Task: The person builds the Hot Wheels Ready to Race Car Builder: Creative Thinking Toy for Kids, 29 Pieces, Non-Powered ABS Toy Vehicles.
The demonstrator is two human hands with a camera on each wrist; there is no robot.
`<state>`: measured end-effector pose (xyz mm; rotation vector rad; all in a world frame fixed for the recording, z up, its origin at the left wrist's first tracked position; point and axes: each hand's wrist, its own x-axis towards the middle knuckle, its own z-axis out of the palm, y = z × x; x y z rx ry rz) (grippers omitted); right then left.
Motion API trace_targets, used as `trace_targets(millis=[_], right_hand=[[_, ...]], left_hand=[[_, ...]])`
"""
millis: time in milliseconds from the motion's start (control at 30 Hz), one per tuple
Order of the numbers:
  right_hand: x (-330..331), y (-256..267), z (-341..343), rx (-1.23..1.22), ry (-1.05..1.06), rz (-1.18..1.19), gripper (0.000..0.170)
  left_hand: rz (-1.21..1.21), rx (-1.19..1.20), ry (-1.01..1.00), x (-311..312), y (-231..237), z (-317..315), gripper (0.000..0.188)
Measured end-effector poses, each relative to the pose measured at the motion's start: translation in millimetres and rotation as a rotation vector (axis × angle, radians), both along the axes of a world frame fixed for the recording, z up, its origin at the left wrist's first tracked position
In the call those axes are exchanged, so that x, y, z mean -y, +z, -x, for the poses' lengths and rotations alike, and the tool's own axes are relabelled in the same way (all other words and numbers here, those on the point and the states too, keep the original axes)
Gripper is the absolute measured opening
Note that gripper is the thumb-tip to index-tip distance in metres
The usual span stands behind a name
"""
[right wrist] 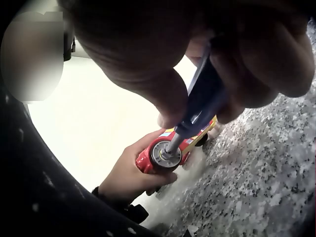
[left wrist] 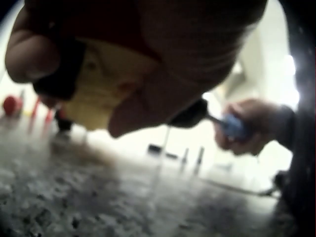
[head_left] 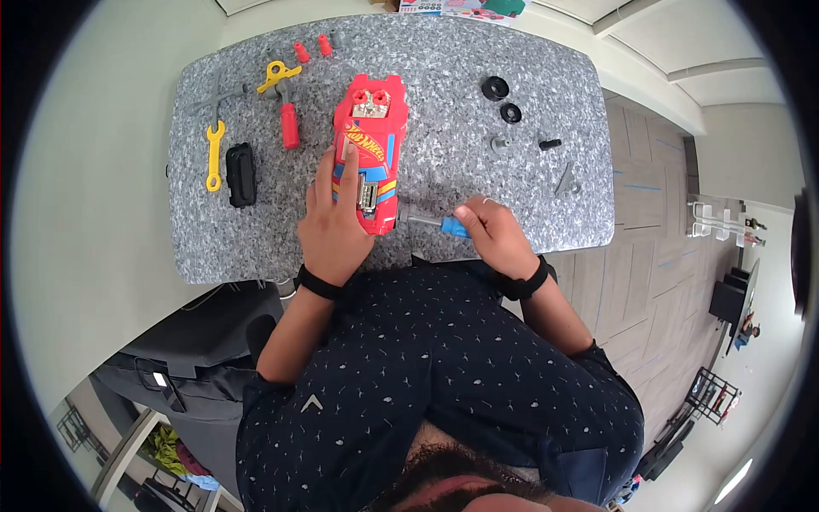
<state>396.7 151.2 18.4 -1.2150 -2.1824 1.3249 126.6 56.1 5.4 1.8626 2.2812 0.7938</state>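
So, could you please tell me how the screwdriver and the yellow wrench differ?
The screwdriver is blue and grey; the wrench is all yellow. The screwdriver is held against a wheel of the toy car, while the wrench lies untouched on the table. Both are tools.

The toy car (head_left: 380, 158) looks like smooth, glossy plastic, and its engine part (head_left: 368, 195) has a shiny, metal-like finish. The screwdriver (head_left: 455, 227) has a plastic handle and a shaft which seems to be metal. The tabletop (head_left: 444, 111) appears smooth, like speckled stone. Near its left edge, the wrench (head_left: 214, 158) looks plastic. Beyond its near edge, the clothing (head_left: 367, 341) is matt, printed cloth.
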Motion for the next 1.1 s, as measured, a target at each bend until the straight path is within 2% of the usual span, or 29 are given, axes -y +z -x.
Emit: trace_targets(millis=[67, 167, 267, 333, 400, 467, 567, 667, 767, 867, 967, 1067, 1100], right_hand=[[-1, 0, 2, -0.027, 0.016, 0.002, 0.034], [-4, 17, 7, 0.088, 0.077, 0.077, 0.037], [-14, -5, 0, 0.196, 0.138, 0.110, 0.041], [-4, 1, 5, 0.027, 0.071, 0.059, 0.043], [-3, 4, 7, 0.005, 0.067, 0.064, 0.043], [-11, 2, 3, 0.131, 0.125, 0.118, 0.043], [-8, -4, 6, -0.041, 0.094, 0.032, 0.041], [-6, 5, 9, 0.004, 0.094, 0.077, 0.042], [-17, -6, 2, 0.173, 0.190, 0.176, 0.046], [-1, -4, 9, -0.049, 0.076, 0.028, 0.050], [-18, -7, 4, 0.162, 0.222, 0.219, 0.050], [-7, -3, 9, -0.073, 0.151, 0.081, 0.050], [-7, -2, 9, -0.061, 0.147, 0.092, 0.047]], left_hand=[[0.004, -0.008, 0.004, -1, 1, -1, 0.108], [-0.017, -0.005, -0.013, 0, -1, 1, 0.108], [-0.008, 0.012, -0.017, 0, 0, 2, 0.109], [-0.015, 0.010, -0.021, -1, -1, 2, 0.109], [-0.018, 0.008, -0.026, -1, -2, 3, 0.110], [-0.023, 0.007, -0.036, -1, -2, 4, 0.110], [-0.004, 0.021, -0.034, 0, -2, 5, 0.111], [0.003, 0.026, -0.029, 0, -2, 4, 0.111], [-0.026, 0.033, -0.036, -1, -6, 5, 0.111], [-0.008, 0.041, -0.037, -2, -3, 5, 0.111], [-0.031, 0.021, -0.042, -2, -3, 5, 0.111], [-0.021, 0.032, -0.036, -2, -3, 4, 0.111], [-0.020, 0.026, -0.035, -2, -2, 4, 0.111]])
